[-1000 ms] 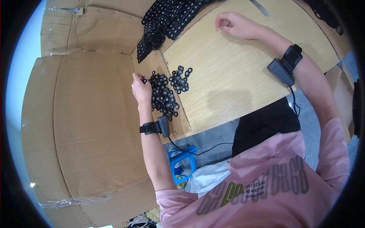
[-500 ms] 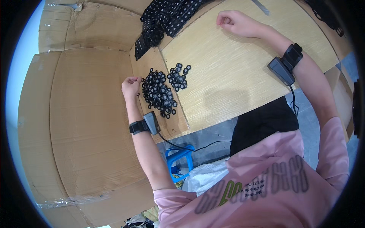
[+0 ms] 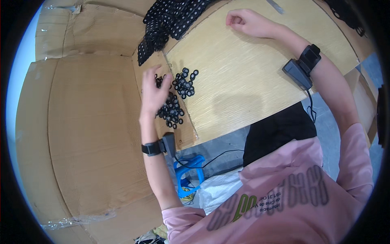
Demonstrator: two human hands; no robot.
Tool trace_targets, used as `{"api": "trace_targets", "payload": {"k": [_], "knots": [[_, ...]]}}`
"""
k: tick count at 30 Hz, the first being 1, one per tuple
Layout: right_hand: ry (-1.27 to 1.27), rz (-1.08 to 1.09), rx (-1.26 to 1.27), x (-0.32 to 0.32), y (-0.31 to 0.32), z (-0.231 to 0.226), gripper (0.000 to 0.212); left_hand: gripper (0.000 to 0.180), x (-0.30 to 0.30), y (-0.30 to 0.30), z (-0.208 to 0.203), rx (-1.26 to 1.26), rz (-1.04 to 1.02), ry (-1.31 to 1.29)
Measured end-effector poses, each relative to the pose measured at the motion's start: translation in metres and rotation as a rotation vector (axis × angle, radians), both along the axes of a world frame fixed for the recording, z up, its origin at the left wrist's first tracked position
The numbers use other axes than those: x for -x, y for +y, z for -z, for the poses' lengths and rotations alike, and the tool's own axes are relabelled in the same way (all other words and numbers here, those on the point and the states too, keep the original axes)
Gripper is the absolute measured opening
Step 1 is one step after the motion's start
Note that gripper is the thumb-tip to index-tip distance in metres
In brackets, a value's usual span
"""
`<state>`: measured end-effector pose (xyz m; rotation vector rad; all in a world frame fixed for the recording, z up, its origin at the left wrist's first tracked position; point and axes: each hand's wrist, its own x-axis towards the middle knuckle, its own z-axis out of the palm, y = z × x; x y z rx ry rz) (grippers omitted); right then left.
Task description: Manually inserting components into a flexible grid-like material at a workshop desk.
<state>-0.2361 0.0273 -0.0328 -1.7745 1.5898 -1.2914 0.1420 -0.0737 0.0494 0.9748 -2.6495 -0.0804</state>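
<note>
My left hand [image 3: 155, 92] hovers over a pile of small black rings with pale centres [image 3: 174, 110], its thumb and fingers apart and part of the pile hidden beneath. Whether the fingertips touch any rings cannot be made out. A smaller cluster of the same rings [image 3: 184, 86] lies just right of the pile, by the edge of the pale wooden tabletop [image 3: 231, 77]. At the far side of that tabletop, my right hand [image 3: 250, 23] rests with its fingers curled in; anything inside them is hidden.
Cardboard walls [image 3: 89, 114] rise on the left. Black material with white dots [image 3: 189, 18] is bunched at the far edge. Both wrists carry strapped black devices with cables, including one on the right [image 3: 298, 73]. Below the near edge stands a blue plastic stool [image 3: 189, 173].
My left hand has moved right from the pile's left side to above it, and its pinched fingers have spread. My right hand remains curled in nearly the same place.
</note>
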Motion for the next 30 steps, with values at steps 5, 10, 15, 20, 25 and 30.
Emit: {"api": "trace_targets", "payload": {"k": [5,10,15,20,25,30], "knots": [[-0.012,-0.02,0.005,0.001,-0.002,0.004,0.013,0.063,0.041,0.049,0.041,-0.129,-0.036,-0.195],[-0.004,-0.023,0.02,0.001,-0.003,0.006,0.013,0.041,0.047,0.053,0.061,0.035,-0.005,-0.074],[-0.007,-0.022,0.002,0.001,-0.001,0.006,0.014,0.026,0.051,0.043,0.067,0.059,-0.064,-0.042],[-0.02,-0.028,-0.007,0.002,-0.001,0.005,0.014,0.019,0.06,0.023,0.069,0.033,-0.006,0.03],[0.027,-0.028,0.017,0.002,0.0,0.005,0.015,0.022,0.065,0.019,0.07,0.11,0.091,0.16],[0.025,-0.019,-0.004,0.001,-0.001,0.004,0.016,0.022,0.069,0.022,0.067,0.057,0.123,0.099]]}}
